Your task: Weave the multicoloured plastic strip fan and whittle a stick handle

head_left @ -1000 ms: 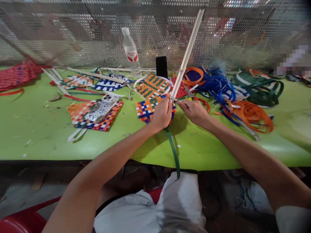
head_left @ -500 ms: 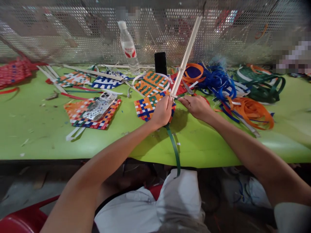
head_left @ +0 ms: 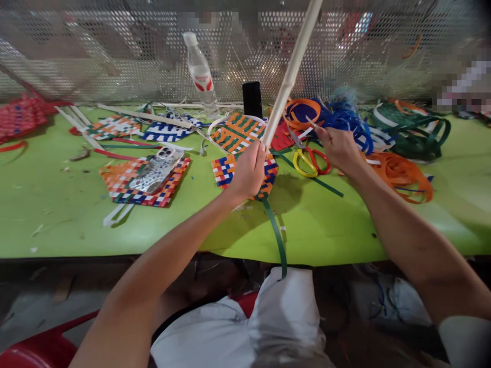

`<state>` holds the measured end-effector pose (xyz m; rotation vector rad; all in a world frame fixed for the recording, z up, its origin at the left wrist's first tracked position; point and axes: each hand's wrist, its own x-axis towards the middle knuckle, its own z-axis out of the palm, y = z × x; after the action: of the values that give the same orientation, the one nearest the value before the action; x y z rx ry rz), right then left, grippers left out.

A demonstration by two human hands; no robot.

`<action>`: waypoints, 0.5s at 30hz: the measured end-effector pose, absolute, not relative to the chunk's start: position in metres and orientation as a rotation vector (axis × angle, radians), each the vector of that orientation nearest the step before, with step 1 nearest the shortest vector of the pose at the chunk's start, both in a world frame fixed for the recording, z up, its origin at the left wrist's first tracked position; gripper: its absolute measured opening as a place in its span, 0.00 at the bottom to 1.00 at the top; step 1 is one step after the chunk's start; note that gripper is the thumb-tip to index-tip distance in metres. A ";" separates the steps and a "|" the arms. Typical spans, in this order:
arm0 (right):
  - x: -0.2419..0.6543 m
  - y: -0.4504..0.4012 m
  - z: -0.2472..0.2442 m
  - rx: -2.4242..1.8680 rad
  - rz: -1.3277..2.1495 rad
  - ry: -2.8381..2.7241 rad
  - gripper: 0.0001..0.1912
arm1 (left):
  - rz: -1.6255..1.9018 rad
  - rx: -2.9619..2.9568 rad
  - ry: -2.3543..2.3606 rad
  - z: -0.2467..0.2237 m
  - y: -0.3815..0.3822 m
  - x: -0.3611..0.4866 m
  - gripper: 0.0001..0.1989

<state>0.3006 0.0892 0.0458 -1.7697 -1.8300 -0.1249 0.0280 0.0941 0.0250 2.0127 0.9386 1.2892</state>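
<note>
One bottle (head_left: 201,66) | red-white label (head_left: 203,82), writing illegible | left hand (head_left: 249,171): stick (head_left: 289,82)

Soft glare and shadows mark the green table (head_left: 69,209).

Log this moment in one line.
Left hand: gripping pale stick over checkered weave | right hand: apart from stick, pinching thin item, unidentified | scissors: lying on table

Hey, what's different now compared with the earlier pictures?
The right hand moved away from the left hand, rightward and forward, holding a slim pointed tool and leaving the scissors uncovered. The bamboo-like strip shifted upward, its top end now out of view. The left hand keeps its grip on it; the plastic bottle stayed put.
</note>
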 end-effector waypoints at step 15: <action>0.239 0.059 0.042 -1.747 -0.011 -2.173 0.35 | 1.253 2.179 0.864 0.008 0.088 0.041 0.26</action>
<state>0.2392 0.0593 0.0419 -1.7472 -2.1728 -0.0108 0.0415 0.0883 0.0083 2.1792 0.8637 1.2526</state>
